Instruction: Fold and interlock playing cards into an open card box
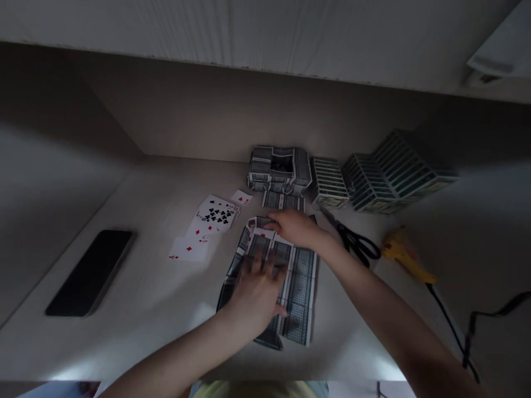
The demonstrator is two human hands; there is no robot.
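A structure built of playing cards (302,293) lies on the desk in front of me, mostly patterned backs up, with raised card strips along its left side. My left hand (258,287) is spread over its middle, fingers slightly blurred, palm side down. At the structure's far end, my right hand (295,228) grips the edge between thumb and fingers; some of its fingers are hidden. Red pips show on a white card part between the hands. Behind stands a boxy playing-card model (259,166) with a square opening in its top.
Loose playing cards (191,250) lie to the left, beyond a black phone (90,273). On the right are black-handled scissors (357,243), a yellow glue gun (409,260) with a black cord, and stepped card structures (375,182). A shelf (249,33) overhangs the desk.
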